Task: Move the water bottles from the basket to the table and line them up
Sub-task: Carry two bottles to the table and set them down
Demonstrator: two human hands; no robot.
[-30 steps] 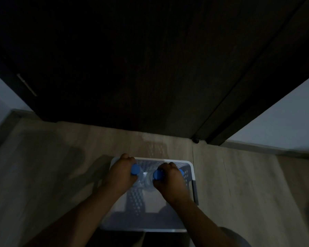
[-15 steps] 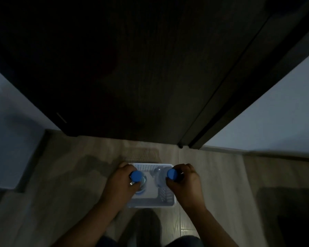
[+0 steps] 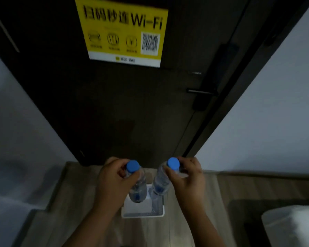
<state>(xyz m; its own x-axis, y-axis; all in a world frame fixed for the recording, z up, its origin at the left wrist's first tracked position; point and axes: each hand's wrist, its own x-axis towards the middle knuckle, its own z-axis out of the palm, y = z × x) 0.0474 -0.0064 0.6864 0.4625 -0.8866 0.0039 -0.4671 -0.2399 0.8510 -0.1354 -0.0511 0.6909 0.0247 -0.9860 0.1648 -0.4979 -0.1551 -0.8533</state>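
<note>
Two clear water bottles with blue caps hang high above the white basket (image 3: 143,210) on the wooden floor. My left hand (image 3: 112,179) grips the neck of the left bottle (image 3: 137,188) just under its cap. My right hand (image 3: 187,177) grips the neck of the right bottle (image 3: 161,182) the same way. Both bottles hang roughly upright, bases tilted slightly toward each other. The basket's inside looks white and bare where it shows between the bottles. No table is in view.
A dark door (image 3: 132,104) with a yellow Wi-Fi poster (image 3: 125,31) and a handle (image 3: 202,91) stands straight ahead. White walls flank it. A white padded object (image 3: 292,227) sits at the lower right.
Both hands have lifted the bottles up out of the basket. The camera has risen and tilted up, so the basket looks smaller and the door poster and handle have come into view.
</note>
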